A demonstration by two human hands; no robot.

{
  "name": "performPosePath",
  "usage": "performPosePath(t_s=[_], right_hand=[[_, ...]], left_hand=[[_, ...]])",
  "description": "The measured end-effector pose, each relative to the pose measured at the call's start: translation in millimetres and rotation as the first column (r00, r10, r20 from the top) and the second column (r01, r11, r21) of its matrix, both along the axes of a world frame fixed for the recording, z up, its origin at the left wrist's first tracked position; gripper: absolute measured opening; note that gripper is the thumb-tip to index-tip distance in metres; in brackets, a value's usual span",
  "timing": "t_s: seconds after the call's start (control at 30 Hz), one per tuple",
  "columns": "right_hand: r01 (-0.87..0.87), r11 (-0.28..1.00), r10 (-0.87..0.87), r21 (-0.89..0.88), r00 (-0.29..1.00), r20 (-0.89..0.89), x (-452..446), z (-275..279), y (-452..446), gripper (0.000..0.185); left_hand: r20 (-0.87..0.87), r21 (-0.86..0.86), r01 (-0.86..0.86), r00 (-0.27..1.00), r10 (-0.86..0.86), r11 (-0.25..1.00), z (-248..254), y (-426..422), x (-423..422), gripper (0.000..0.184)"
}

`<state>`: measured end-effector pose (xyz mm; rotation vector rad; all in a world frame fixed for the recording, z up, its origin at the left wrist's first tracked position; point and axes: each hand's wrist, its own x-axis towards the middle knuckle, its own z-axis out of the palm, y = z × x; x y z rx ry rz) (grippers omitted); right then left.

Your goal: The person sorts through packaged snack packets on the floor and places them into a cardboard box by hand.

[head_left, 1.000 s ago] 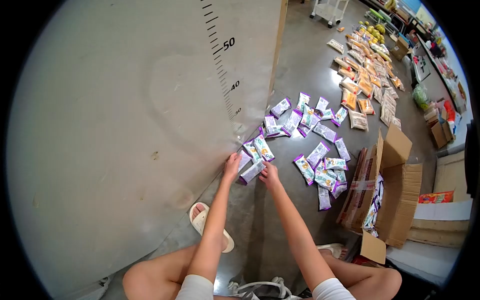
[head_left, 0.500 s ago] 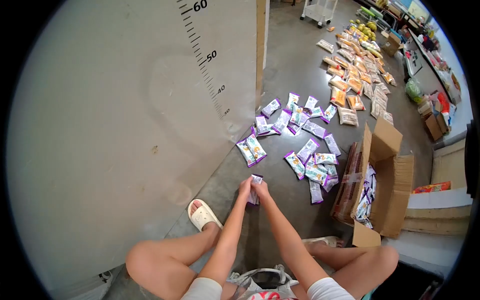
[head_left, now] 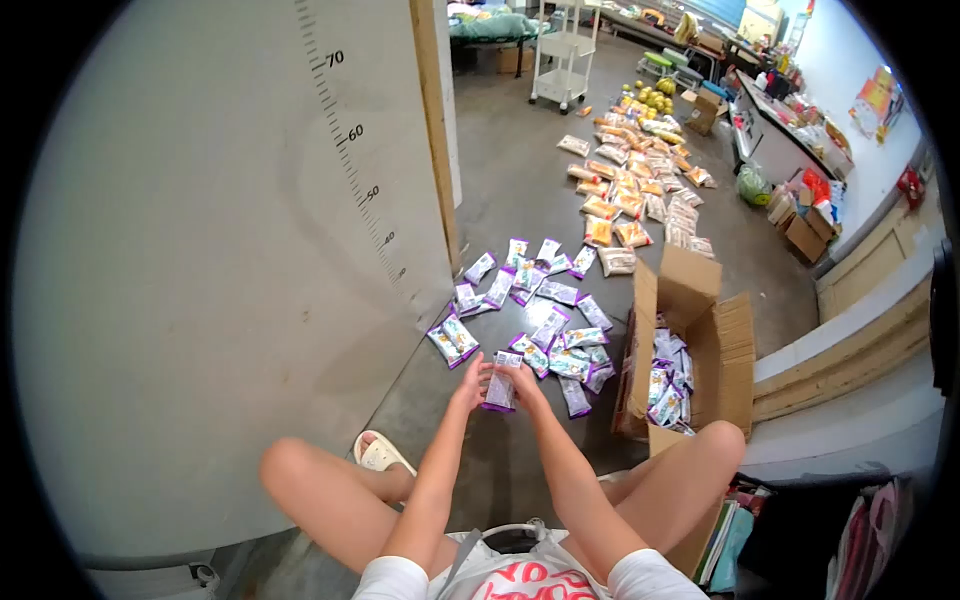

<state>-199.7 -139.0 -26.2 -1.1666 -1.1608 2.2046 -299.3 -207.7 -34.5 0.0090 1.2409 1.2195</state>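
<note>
A purple-edged packet (head_left: 502, 387) stands upright between my hands, above the floor. My right hand (head_left: 521, 382) grips its right side. Beside its left edge is my left hand (head_left: 474, 383), fingers apart and close to the packet. Several similar purple-and-white packets (head_left: 530, 285) lie scattered on the floor ahead, with a second cluster (head_left: 575, 352) just right of my hands. Two more packets (head_left: 453, 340) lie together by the wall panel. An open cardboard box (head_left: 737, 350) at the right contains more such packets (head_left: 668, 385).
A grey panel (head_left: 200, 280) with a printed scale fills the left. Bread-like packages (head_left: 630, 205) and yellow-green fruit (head_left: 655, 100) spread across the floor farther ahead. A white trolley (head_left: 563, 85) stands behind them. My bent knees flank my arms.
Both hands left the packets by the panel and came together nearer my body, lifting a packet. My left hand has since loosened from it. The view has tilted up and turned right.
</note>
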Motion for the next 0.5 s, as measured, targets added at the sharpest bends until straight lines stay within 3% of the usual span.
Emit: performPosePath(t_s=[0.17, 0.2, 0.3, 0.5], right_hand=[[-0.084, 0.996, 0.085, 0.041, 0.996, -0.015, 14, 28, 11, 0.019], [-0.085, 0.996, 0.087, 0.028, 0.992, -0.095, 17, 28, 10, 0.018], [-0.098, 0.993, 0.103, 0.060, 0.990, -0.097, 31, 33, 8, 0.019], [-0.072, 0.987, 0.077, 0.141, 0.997, -0.024, 48, 31, 2, 0.023]], left_hand=[[-0.050, 0.126, -0.070, 0.996, 0.077, 0.990, -5, 21, 17, 0.057], [-0.034, 0.120, -0.066, 0.997, 0.070, 0.991, 14, 18, 25, 0.060], [0.036, 0.112, -0.082, 0.996, 0.079, 0.990, 21, 17, 37, 0.060], [0.080, 0.108, -0.128, 0.990, 0.119, 0.986, 25, 8, 61, 0.059]])
